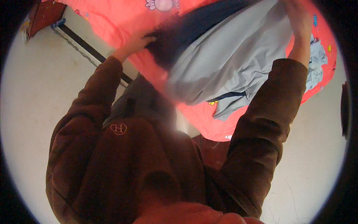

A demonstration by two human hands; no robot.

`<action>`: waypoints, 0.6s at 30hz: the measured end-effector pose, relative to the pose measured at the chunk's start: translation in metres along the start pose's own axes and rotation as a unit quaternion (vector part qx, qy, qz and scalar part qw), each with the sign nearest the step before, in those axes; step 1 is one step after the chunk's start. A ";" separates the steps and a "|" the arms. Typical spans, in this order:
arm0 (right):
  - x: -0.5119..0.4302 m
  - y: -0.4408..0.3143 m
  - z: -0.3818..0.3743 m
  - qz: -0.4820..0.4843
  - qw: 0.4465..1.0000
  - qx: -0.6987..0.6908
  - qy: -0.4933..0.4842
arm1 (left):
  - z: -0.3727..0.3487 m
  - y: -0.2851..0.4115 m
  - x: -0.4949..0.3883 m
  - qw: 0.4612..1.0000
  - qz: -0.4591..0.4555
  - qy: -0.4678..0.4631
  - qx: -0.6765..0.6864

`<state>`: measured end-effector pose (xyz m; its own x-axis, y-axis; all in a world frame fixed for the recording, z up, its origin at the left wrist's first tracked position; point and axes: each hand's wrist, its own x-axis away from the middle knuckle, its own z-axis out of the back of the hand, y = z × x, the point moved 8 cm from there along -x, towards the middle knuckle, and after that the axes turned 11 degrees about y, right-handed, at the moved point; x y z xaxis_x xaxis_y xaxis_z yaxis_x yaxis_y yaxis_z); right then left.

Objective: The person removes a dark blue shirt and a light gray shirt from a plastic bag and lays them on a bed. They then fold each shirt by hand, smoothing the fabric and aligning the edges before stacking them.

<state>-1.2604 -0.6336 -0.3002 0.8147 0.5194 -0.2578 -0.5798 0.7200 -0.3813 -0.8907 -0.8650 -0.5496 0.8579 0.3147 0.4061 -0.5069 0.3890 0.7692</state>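
A garment with a grey fabric part (223,53) and a navy fabric part (179,39) is spread over a coral-red printed cloth (112,16). At the navy part's left edge is my left hand (135,43), its fingertips touching the fabric; blur hides whether they pinch it. My right hand (299,14) reaches to the grey part's far right end, by the top rim of the picture. Its fingers are mostly hidden there, so their grip is unclear. Near my right forearm, a narrow navy strip (228,96) crosses a loose grey flap.
Crumpled light blue-grey cloth (317,63) lies right of my right wrist on the coral cloth. Pale floor (36,98) shows on both sides. A dark bar (81,42) runs along the left, towards a reddish-brown object (46,16). Something dark (344,109) stands at the right rim.
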 end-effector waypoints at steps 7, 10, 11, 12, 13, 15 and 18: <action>-0.010 -0.002 -0.036 0.058 0.994 0.008 0.095 | 0.097 0.010 0.003 0.937 0.017 0.349 0.013; -0.014 0.037 -0.069 0.058 0.996 -0.036 0.057 | 0.114 0.011 0.006 0.880 -0.001 0.473 0.024; -0.011 0.051 -0.077 0.031 0.993 -0.101 0.049 | 0.111 0.017 0.013 0.854 -0.025 0.518 -0.038; -0.010 0.064 -0.084 0.005 0.985 -0.165 0.044 | 0.107 0.028 0.016 0.821 -0.052 0.561 -0.098; -0.011 0.073 -0.088 -0.021 0.973 -0.227 0.041 | 0.082 0.042 0.010 0.908 0.039 0.411 -0.067; -0.010 0.049 -0.087 0.016 0.983 -0.177 0.051 | 0.013 0.060 0.039 0.966 0.017 0.256 -0.009; -0.022 0.067 -0.099 0.029 0.999 0.009 0.010 | -0.051 0.068 0.069 0.971 -0.088 0.183 -0.125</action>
<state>-1.3156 -0.6428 -0.4082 0.7802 0.5509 -0.2963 -0.6254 0.6980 -0.3489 -0.8701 -0.7722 -0.4945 0.8685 0.4940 0.0416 -0.3993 0.6475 0.6491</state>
